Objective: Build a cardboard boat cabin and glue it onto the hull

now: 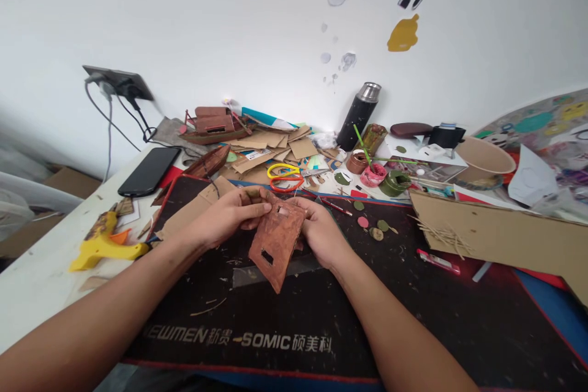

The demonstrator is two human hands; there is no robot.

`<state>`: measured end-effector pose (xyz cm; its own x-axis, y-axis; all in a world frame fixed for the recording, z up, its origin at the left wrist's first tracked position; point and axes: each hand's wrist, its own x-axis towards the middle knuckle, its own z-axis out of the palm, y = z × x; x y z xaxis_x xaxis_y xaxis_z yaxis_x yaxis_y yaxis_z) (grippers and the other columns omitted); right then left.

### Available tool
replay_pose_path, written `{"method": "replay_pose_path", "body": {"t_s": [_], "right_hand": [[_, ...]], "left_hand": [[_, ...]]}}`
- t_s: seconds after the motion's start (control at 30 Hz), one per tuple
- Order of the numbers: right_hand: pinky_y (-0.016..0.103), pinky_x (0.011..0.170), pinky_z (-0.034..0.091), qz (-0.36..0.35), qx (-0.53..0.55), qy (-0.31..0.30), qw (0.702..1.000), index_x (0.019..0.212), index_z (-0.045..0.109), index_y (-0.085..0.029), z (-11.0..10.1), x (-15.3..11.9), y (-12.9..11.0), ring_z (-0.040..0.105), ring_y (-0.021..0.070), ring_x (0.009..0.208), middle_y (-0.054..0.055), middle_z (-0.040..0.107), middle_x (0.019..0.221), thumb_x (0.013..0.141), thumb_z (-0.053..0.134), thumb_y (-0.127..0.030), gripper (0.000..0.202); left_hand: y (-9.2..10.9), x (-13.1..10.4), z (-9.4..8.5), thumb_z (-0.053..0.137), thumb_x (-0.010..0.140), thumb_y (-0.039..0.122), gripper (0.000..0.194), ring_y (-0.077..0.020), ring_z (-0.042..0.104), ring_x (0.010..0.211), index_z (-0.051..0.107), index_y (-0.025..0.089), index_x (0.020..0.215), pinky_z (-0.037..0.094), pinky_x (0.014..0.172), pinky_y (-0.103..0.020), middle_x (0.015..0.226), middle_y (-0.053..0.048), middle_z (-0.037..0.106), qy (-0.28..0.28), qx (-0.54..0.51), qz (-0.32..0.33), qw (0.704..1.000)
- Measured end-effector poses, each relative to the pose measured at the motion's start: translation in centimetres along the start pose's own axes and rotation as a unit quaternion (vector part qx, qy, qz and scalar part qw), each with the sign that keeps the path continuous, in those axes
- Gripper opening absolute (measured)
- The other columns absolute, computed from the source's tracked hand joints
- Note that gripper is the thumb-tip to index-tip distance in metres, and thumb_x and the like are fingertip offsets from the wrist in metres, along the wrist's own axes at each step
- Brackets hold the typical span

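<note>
You are holding the brown painted cardboard piece (274, 240) near the centre of the frame, tilting it over the dark mat (454, 312). Your left hand (232, 215) is pinching its upper left edge, and your right hand (324, 233) is gripping its right edge, with some fingers hiding behind it. Two rectangular cutouts are showing in the piece. A yellow glue gun (105, 248) is lying at the frame's left, scissors (299, 175) are lying just beyond your hands, and a brown model boat (206, 122) is sitting upper left of centre.
</note>
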<state>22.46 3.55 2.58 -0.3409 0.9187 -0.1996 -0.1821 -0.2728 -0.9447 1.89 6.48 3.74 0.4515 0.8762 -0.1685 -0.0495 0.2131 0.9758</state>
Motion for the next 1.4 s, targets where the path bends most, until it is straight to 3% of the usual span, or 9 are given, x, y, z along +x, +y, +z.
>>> {"method": "replay_pose_path", "body": {"t_s": [0.43, 0.63, 0.83, 1.1, 1.17, 1.3, 1.4], "right_hand": [[0.024, 0.046, 0.041, -0.021, -0.010, 0.010, 1.000, 0.084, 0.068, -0.024, 0.0, 0.0, -0.4, 0.051, 0.0132, 0.054, -0.004, 0.060, 0.069, 0.075, 0.087, -0.048, 0.032], [0.024, 0.042, 0.037, -0.037, -0.065, -0.001, 0.997, 0.085, 0.065, -0.024, -0.3, 0.0, -0.1, 0.049, 0.0120, 0.047, -0.006, 0.059, 0.064, 0.081, 0.081, -0.044, 0.026], [0.022, 0.041, 0.035, -0.039, -0.108, -0.014, 0.993, 0.096, 0.064, -0.022, -0.6, 0.5, 0.7, 0.049, 0.0108, 0.040, -0.010, 0.055, 0.057, 0.087, 0.076, -0.051, 0.032], [0.021, 0.042, 0.035, -0.020, -0.140, -0.079, 0.987, 0.089, 0.062, -0.022, 0.0, 0.5, 0.9, 0.050, 0.0102, 0.041, -0.009, 0.055, 0.055, 0.088, 0.076, -0.052, 0.033], [0.022, 0.040, 0.033, -0.032, -0.109, -0.031, 0.993, 0.089, 0.062, -0.023, -0.6, 1.5, 0.4, 0.050, 0.0115, 0.039, -0.009, 0.054, 0.051, 0.085, 0.079, -0.056, 0.037], [0.022, 0.036, 0.024, -0.111, 0.043, 0.148, 0.982, 0.071, 0.053, -0.024, -2.5, 3.5, -1.2, 0.039, 0.0090, 0.035, -0.012, 0.035, 0.044, 0.080, 0.081, -0.067, 0.052], [0.021, 0.035, 0.023, -0.114, 0.053, 0.147, 0.981, 0.067, 0.055, -0.023, -2.8, 3.5, -1.3, 0.038, 0.0082, 0.035, -0.011, 0.035, 0.043, 0.077, 0.084, -0.067, 0.054]], "left_hand": [[0.2, -0.2, 0.3, 0.093, 0.070, 0.035, 0.031, -0.0067, 0.038, 0.055, 0.076, 0.016, 0.089, 0.025, 0.049, -0.022, 0.078, 0.000, 0.063, 0.020, -0.075, -0.028, 0.997], [0.5, -0.2, 0.2, 0.093, 0.068, 0.034, 0.030, -0.0071, 0.038, 0.053, 0.077, 0.016, 0.086, 0.024, 0.048, -0.023, 0.070, 0.001, 0.061, 0.024, -0.080, -0.043, 0.996], [1.0, 0.0, -0.5, 0.090, 0.070, 0.032, 0.027, -0.0060, 0.033, 0.050, 0.069, 0.016, 0.077, 0.025, 0.046, -0.021, 0.063, 0.004, 0.053, 0.089, -0.110, 0.004, 0.990], [1.0, -0.1, -0.6, 0.091, 0.068, 0.031, 0.028, -0.0059, 0.034, 0.050, 0.069, 0.016, 0.075, 0.026, 0.046, -0.021, 0.063, 0.004, 0.051, 0.090, -0.139, 0.024, 0.986], [1.0, -0.1, -0.5, 0.093, 0.066, 0.031, 0.029, -0.0062, 0.035, 0.049, 0.069, 0.016, 0.075, 0.026, 0.046, -0.021, 0.060, 0.005, 0.050, 0.096, -0.143, 0.023, 0.985], [1.0, -0.2, -0.1, 0.097, 0.061, 0.033, 0.037, -0.0066, 0.039, 0.049, 0.069, 0.016, 0.078, 0.027, 0.046, -0.021, 0.062, 0.005, 0.054, 0.090, -0.145, -0.009, 0.985], [0.7, -0.2, 0.1, 0.096, 0.064, 0.032, 0.037, -0.0077, 0.044, 0.052, 0.068, 0.017, 0.081, 0.029, 0.047, -0.021, 0.067, 0.003, 0.059, 0.075, -0.139, -0.004, 0.988]]}}
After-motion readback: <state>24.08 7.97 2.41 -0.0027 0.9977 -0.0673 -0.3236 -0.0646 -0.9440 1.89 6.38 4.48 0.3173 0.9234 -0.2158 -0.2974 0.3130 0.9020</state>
